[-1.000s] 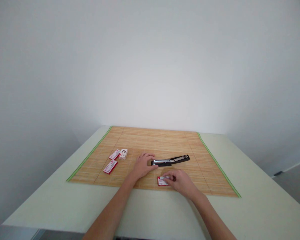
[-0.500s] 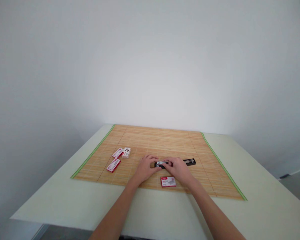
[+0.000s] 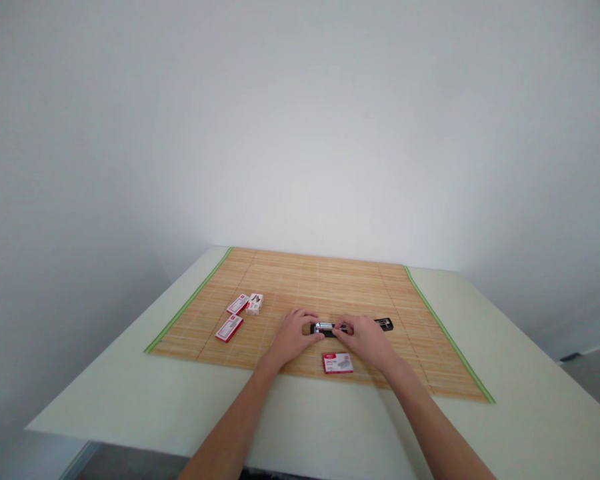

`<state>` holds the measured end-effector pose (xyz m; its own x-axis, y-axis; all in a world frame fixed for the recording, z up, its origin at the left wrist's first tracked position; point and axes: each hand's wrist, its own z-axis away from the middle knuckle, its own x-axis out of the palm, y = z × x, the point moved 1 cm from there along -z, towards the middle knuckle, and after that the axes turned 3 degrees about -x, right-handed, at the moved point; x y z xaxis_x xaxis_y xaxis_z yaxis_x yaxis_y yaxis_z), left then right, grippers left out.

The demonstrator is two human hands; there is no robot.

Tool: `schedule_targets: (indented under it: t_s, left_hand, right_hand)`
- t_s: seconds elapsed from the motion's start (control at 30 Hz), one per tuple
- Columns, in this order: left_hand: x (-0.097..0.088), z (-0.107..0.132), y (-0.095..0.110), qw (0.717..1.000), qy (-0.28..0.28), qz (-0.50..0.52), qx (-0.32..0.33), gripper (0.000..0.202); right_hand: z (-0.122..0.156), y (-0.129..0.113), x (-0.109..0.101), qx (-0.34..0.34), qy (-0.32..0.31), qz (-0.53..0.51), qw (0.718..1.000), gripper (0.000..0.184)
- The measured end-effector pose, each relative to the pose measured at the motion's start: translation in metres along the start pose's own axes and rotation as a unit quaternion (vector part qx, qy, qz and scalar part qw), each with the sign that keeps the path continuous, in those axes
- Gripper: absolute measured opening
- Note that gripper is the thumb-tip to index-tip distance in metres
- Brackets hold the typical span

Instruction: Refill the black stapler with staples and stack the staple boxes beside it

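Note:
A black stapler [image 3: 324, 327] with a silvery metal channel lies folded open on the bamboo mat [image 3: 310, 280], its far end reaching out to the right. My left hand [image 3: 291, 335] grips its left end between thumb and fingers. Over the middle of the channel, the thumb and fingertips of my right hand [image 3: 365, 339] are pinched together; whatever is between them is too small to make out. In front of the stapler lies a red and white staple box [image 3: 338, 363], touched by neither hand.
Toward the left of the mat lie two flat red and white boxes [image 3: 229, 328] and a smaller white box [image 3: 255, 304] close together. Green edging [image 3: 450, 333] borders the mat on the pale table [image 3: 180, 400]. A plain wall [image 3: 300, 133] rises behind.
My right hand's fingertips have moved a little to the right along the stapler's channel, showing more of the metal. My left hand keeps its hold on the left end.

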<state>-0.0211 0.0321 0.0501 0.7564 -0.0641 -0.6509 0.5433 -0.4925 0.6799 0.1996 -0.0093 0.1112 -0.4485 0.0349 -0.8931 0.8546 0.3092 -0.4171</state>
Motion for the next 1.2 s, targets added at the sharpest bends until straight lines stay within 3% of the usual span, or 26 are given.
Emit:
schedule_targets:
  t_s: [0.13,0.23,0.33,0.4,0.43,0.5,0.57,0.63,0.73,0.83,1.0,1.1,1.2]
  left_hand:
    - [0.0,0.0,-0.001,1.0,0.001,-0.002,0.006,0.035]
    - [-0.001,0.0,-0.002,1.0,0.001,-0.004,0.006,0.036]
    - [-0.001,0.0,-0.002,1.0,-0.003,-0.005,-0.002,0.037]
    - [-0.001,0.0,-0.001,1.0,-0.005,-0.003,-0.006,0.036]
    - [-0.001,0.0,0.0,1.0,-0.005,-0.001,-0.005,0.036]
    - [-0.001,0.0,0.001,1.0,-0.003,0.002,-0.003,0.036]
    - [-0.001,0.0,0.002,1.0,-0.001,0.004,-0.003,0.036]
    - [-0.001,0.0,0.002,1.0,-0.002,0.002,-0.007,0.035]
    - [-0.002,0.001,0.001,1.0,-0.006,-0.002,-0.005,0.034]
    - [-0.002,0.001,0.002,1.0,-0.005,-0.006,0.003,0.033]
    - [-0.004,0.001,0.003,1.0,-0.011,-0.016,0.006,0.031]
    - [-0.004,0.0,0.004,1.0,-0.018,-0.022,0.002,0.027]
    - [-0.004,-0.001,0.004,1.0,-0.011,-0.021,0.001,0.028]
  right_hand:
    - [0.001,-0.017,0.006,-0.026,-0.011,-0.011,1.0,0.027]
    - [0.006,-0.012,-0.001,-0.027,-0.005,-0.029,0.999,0.033]
    - [0.023,0.025,-0.02,0.046,0.09,-0.041,0.994,0.046]
    - [0.037,0.06,-0.034,0.126,0.176,-0.037,0.976,0.055]
    - [0.044,0.076,-0.038,0.154,0.189,-0.044,0.969,0.06]
    - [0.052,0.098,-0.041,0.178,0.157,-0.098,0.966,0.064]
    - [0.051,0.104,-0.038,0.158,0.112,-0.192,0.962,0.065]
    - [0.043,0.096,-0.036,0.122,0.099,-0.263,0.952,0.064]
    - [0.023,0.065,-0.037,0.065,0.125,-0.259,0.956,0.058]
    - [-0.002,0.026,-0.036,0.009,0.109,-0.175,0.979,0.047]
    - [-0.033,-0.028,-0.01,-0.055,-0.011,0.014,0.998,0.028]
    - [-0.04,-0.039,0.004,-0.066,-0.046,0.049,0.995,0.025]
    - [-0.039,-0.036,0.0,-0.093,-0.063,0.038,0.993,0.027]
